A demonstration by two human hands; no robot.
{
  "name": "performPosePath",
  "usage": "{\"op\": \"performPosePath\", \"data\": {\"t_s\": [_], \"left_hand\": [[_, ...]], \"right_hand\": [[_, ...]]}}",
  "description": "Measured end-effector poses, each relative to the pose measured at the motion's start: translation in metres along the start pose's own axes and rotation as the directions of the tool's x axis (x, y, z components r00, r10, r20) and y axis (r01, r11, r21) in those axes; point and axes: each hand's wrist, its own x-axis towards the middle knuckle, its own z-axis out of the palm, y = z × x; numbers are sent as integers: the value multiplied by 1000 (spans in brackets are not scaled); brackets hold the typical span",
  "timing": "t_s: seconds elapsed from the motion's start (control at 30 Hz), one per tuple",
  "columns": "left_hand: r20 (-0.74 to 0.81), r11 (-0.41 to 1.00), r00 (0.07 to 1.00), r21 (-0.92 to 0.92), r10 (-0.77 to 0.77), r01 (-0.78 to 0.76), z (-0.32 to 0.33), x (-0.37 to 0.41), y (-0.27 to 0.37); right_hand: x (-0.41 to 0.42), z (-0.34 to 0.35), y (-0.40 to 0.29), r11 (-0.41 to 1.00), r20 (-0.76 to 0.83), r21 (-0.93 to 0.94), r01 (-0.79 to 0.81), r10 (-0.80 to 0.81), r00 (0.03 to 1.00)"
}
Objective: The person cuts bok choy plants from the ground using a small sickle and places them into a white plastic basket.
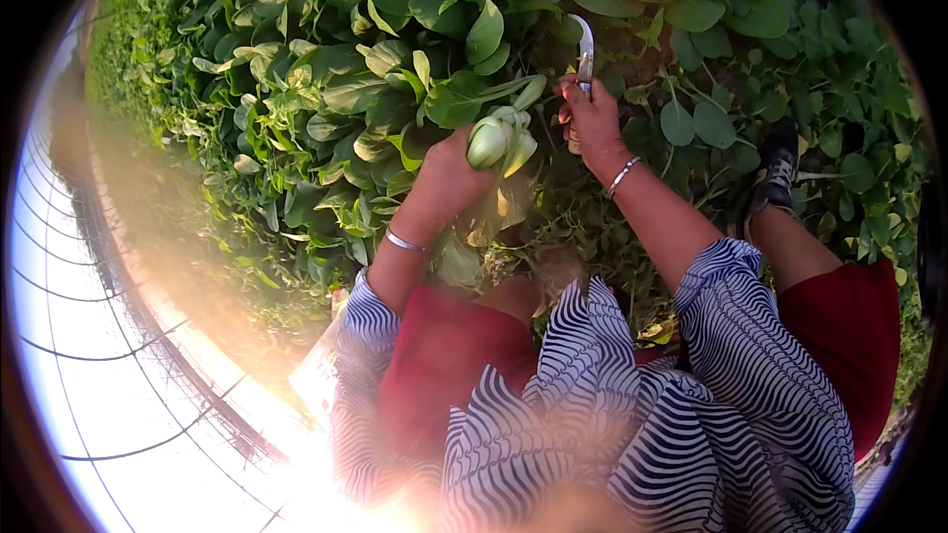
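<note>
A leafy green vegetable (495,139), which looks like bok choy, is gripped in my left hand (453,172). Its pale, bulbous stem end faces me, and loose stalks stick out beyond it. My right hand (595,122) is closed around the handle of a sickle (585,52). The curved metal blade points away from me, with its tip bent to the left. A short gap separates the blade from the vegetable. Dense standing greens (363,81) fill the ground past both hands.
Low trampled leaves and weeds (592,215) cover the ground between my legs. My shoe (774,170) stands among plants on the right. A pale printed bag or box (318,370) is partly visible beside my left sleeve. Strong glare washes out the lower left, where thin curved frame lines (111,352) show.
</note>
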Motion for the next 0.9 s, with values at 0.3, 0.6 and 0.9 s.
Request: {"op": "performPosePath", "data": {"t_s": [0.3, 0.6, 0.9], "left_hand": [[-38, 990, 998, -125, 58, -63, -8, -22, 13], [-37, 884, 981, -428, 192, -189, -11, -44, 14], [-326, 533, 902, -728, 284, -431, -69, -82, 23]], "right_hand": [[-11, 12, -37, 975, 196, 164, -150, 117, 974], [-65, -20, -83, 928, -17, -94, 361, -364, 931], [-146, 18, -195, 555, 314, -312, 771, -706, 635]]}}
